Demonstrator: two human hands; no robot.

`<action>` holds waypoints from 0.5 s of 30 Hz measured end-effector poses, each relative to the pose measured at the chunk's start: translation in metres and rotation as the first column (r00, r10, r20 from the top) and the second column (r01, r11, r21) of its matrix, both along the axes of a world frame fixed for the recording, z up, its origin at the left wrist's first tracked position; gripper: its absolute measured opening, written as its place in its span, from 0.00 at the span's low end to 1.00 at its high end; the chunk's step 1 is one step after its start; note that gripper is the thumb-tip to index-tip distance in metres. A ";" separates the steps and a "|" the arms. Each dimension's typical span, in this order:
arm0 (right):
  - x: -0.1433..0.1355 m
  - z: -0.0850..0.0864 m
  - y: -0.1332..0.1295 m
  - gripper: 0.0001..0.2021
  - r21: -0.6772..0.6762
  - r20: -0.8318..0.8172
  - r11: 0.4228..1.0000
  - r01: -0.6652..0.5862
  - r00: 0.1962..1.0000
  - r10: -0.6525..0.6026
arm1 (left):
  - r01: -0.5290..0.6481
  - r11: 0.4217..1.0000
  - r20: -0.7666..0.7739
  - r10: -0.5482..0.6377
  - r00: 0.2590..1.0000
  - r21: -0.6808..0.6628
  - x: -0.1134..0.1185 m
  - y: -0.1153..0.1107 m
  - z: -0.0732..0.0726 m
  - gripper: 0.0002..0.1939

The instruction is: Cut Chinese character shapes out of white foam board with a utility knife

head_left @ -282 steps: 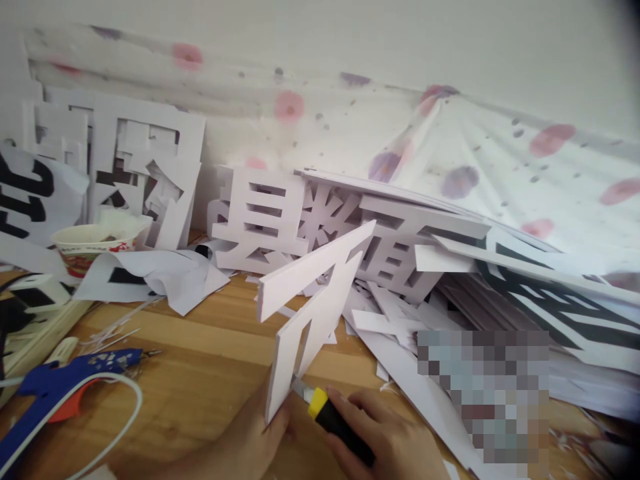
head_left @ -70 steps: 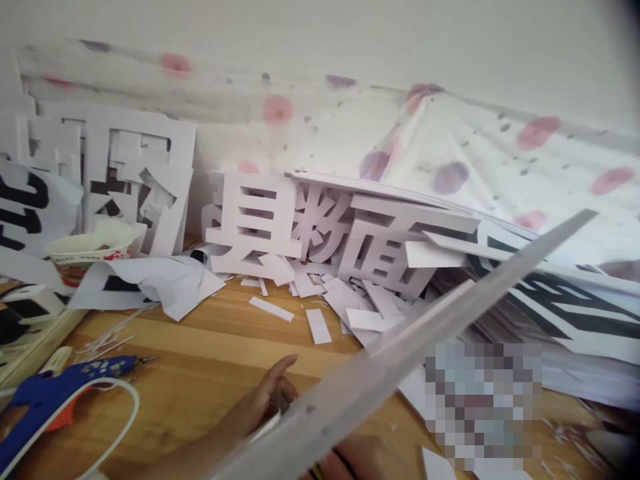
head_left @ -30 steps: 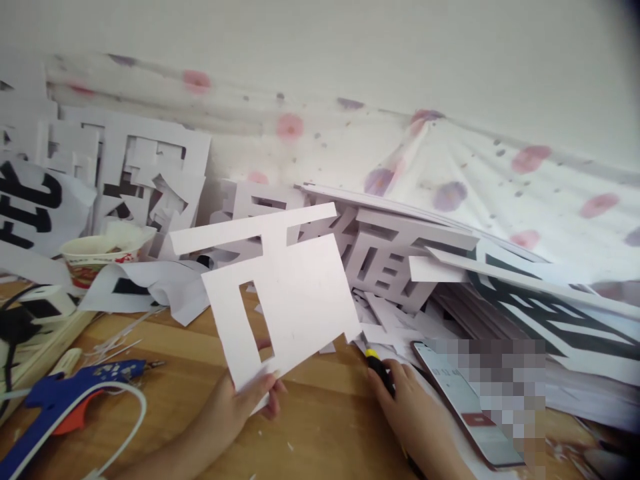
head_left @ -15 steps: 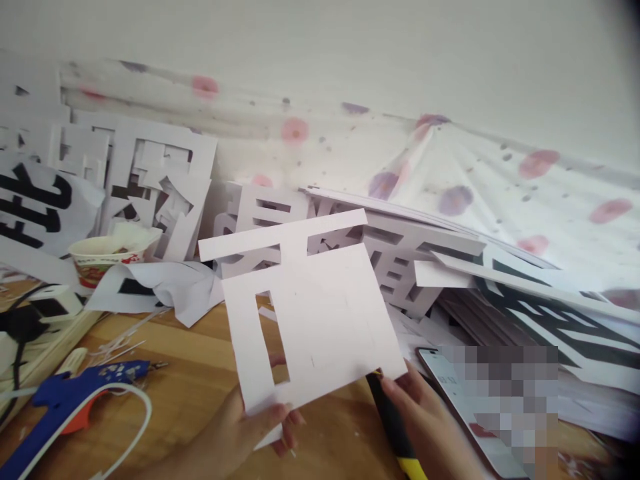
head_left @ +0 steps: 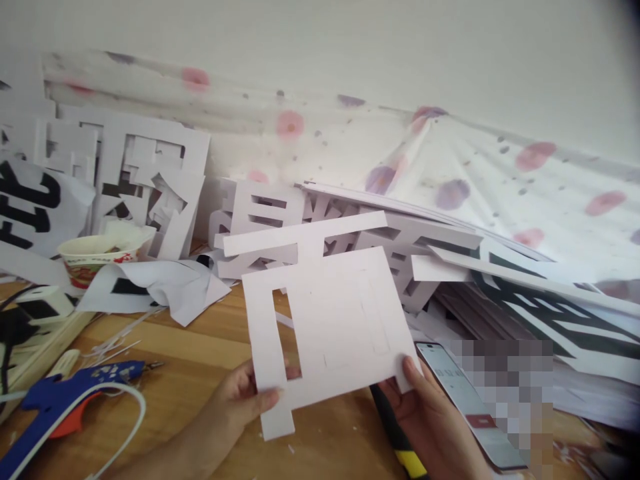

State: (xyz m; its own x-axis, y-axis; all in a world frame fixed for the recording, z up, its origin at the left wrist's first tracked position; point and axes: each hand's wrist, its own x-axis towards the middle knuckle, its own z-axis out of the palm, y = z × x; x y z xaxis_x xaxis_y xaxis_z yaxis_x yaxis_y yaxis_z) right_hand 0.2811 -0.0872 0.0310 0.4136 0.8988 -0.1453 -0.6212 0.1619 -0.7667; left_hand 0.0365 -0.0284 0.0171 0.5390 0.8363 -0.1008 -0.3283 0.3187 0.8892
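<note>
A white board cut-out (head_left: 333, 333), shaped like a written character, is held up over the table, tilted towards me. One narrow slot is open on its left, and thin cut lines outline another strip on its right. My left hand (head_left: 245, 397) pinches the lower left, thumb in front and fingers behind. At the lower right corner, my right hand (head_left: 423, 397) grips the same piece. Below it lies a black and yellow tool handle (head_left: 393, 433), partly hidden by the board and my right hand.
A blue glue gun (head_left: 85, 393) with a white cord lies at left, near a paper bowl (head_left: 97, 260). White cut-out boards (head_left: 193, 160) lean along the wall. A phone (head_left: 470, 407) rests at right beside stacked black-and-white sheets (head_left: 540, 307).
The board has shifted right in view and turned slightly. Its lower left leg and the cut lines on its right now show. My left fingers have changed position around the lower left.
</note>
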 end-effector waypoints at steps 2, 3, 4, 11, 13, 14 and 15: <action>-0.001 0.001 0.000 0.17 0.001 -0.001 1.000 -0.002 1.000 0.002 | -0.015 0.999 0.020 0.016 1.000 -0.050 0.002 0.001 -0.001 0.17; -0.001 0.002 0.000 0.17 0.004 -0.002 1.000 0.002 1.000 -0.002 | -0.027 0.997 0.034 0.029 0.999 -0.071 0.003 0.001 -0.002 0.16; -0.002 0.003 -0.001 0.17 0.006 -0.003 1.000 0.010 1.000 -0.010 | -0.036 0.995 0.046 0.040 0.998 -0.088 0.004 0.001 -0.002 0.16; -0.001 0.003 0.000 0.18 0.002 -0.018 0.998 0.058 0.998 -0.058 | -0.109 0.989 0.059 0.116 0.992 -0.105 0.005 0.004 -0.002 0.16; 0.002 0.001 0.001 0.18 -0.010 -0.013 0.997 0.075 0.997 -0.076 | -0.126 0.989 0.065 0.132 0.989 -0.080 0.004 0.005 -0.002 0.16; 0.003 0.001 0.001 0.18 -0.014 -0.005 0.997 0.082 0.997 -0.082 | -0.130 0.990 0.069 0.134 0.989 -0.062 0.003 0.006 -0.002 0.16; 0.004 0.000 0.001 0.18 -0.015 0.009 0.996 0.085 0.996 -0.085 | -0.134 0.990 0.070 0.137 0.988 -0.043 0.003 0.006 -0.001 0.16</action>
